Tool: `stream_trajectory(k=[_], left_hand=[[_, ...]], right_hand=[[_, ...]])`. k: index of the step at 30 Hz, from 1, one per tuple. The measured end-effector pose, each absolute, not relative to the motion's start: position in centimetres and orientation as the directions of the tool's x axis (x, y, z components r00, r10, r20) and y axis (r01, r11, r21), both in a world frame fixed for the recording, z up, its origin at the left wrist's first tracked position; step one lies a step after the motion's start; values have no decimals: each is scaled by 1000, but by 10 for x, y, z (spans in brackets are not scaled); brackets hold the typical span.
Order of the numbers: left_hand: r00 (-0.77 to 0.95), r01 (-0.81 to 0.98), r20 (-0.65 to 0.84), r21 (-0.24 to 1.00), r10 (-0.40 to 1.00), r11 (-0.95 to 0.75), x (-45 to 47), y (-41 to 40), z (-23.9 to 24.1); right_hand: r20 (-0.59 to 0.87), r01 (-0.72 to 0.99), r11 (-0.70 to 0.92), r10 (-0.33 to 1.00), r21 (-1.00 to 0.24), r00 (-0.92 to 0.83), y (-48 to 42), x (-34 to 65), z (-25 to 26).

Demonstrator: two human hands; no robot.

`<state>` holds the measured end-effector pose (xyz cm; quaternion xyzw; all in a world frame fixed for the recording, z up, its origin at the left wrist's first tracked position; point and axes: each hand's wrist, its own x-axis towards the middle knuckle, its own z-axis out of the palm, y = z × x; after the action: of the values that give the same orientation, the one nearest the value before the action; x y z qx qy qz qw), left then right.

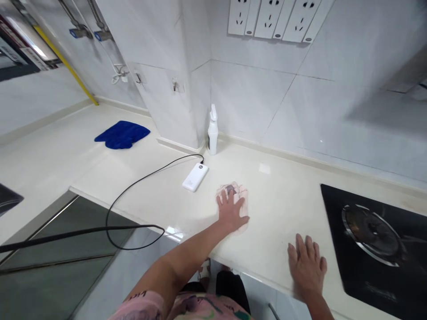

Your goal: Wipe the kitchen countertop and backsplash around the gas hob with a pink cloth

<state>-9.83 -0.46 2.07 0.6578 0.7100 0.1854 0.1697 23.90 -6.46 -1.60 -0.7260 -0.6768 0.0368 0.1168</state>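
Note:
My left hand (231,213) lies flat with fingers spread on a thin, pale pinkish cloth (243,193), pressing it against the cream countertop (263,249). A dark patch shows on the cloth near the fingertips, and the hand covers part of the cloth. My right hand (307,266) rests palm down on the counter near its front edge, fingers stretched out and nothing held. Just left of the cloth is a white power bank (195,177) with a black cable (143,178) plugged into it. Behind that, a white spray bottle (212,131) stands upright against the wall corner.
A black gas hob (360,266) is set in the counter right of my right hand. A blue cloth (122,134) lies at the back left. The cable loops past the counter's front edge. Wall sockets (270,20) are above, and a tiled pillar (163,102) juts out behind.

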Motion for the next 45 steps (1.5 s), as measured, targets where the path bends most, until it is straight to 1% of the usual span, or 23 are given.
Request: stream_trajectory(k=[4,6,9,12,15,18,21,23,25,26,28,30,33,35,37,38,41,43,45], left_hand=[[-42,883,17,469,999,29,-100,9,26],[-27,890,40,456,999,6,-108,-7,27],[-19,905,89,425,996,-21,-142,-53,30],[-74,923,137,384,988,16,-200,-113,39],[-175,933,182,344,968,104,-267,-171,50],[-239,936,229,311,944,161,-316,-212,51],[-247,956,335,237,909,173,-326,-226,39],[-228,963,332,214,915,162,-307,-224,28],[-167,972,277,209,946,110,-275,-218,20],[-110,976,239,210,965,59,-256,-215,19],[43,972,143,223,989,-75,-216,-208,19],[218,941,51,253,975,-224,-175,-199,23],[429,864,-2,293,903,-410,-111,-177,32],[568,781,-4,320,823,-537,-69,-159,37],[667,701,11,327,745,-633,-33,-143,40],[705,670,22,307,709,-676,-20,-137,41],[739,629,75,278,669,-726,-8,-132,42],[726,642,80,280,683,-714,-23,-139,41],[687,691,40,272,725,-670,-55,-150,39]], right_hand=[[115,971,-66,989,-231,95,-63,241,-15],[116,970,-67,989,-234,96,-64,243,-15],[102,970,-75,990,-232,101,-64,246,-18],[95,972,-73,991,-225,97,-64,245,-18],[102,974,-74,990,-213,98,-64,241,-15],[102,977,-77,990,-199,99,-65,237,-9],[103,980,-78,990,-181,97,-65,233,-6],[110,982,-75,989,-171,95,-65,233,-5],[113,984,-74,989,-163,93,-64,232,-5],[113,984,-76,989,-162,96,-64,232,-6],[116,983,-79,988,-164,98,-64,233,-7],[126,984,-73,987,-163,94,-64,233,-7],[144,987,-70,985,-147,92,-63,234,-8],[140,988,-74,986,-136,93,-63,236,-8],[125,989,-74,988,-127,91,-63,237,-7],[116,990,-73,989,-125,88,-63,238,-7],[102,989,-71,991,-129,85,-64,240,-7],[98,986,-76,991,-146,91,-65,241,-7],[87,983,-90,991,-162,105,-66,241,-6]])
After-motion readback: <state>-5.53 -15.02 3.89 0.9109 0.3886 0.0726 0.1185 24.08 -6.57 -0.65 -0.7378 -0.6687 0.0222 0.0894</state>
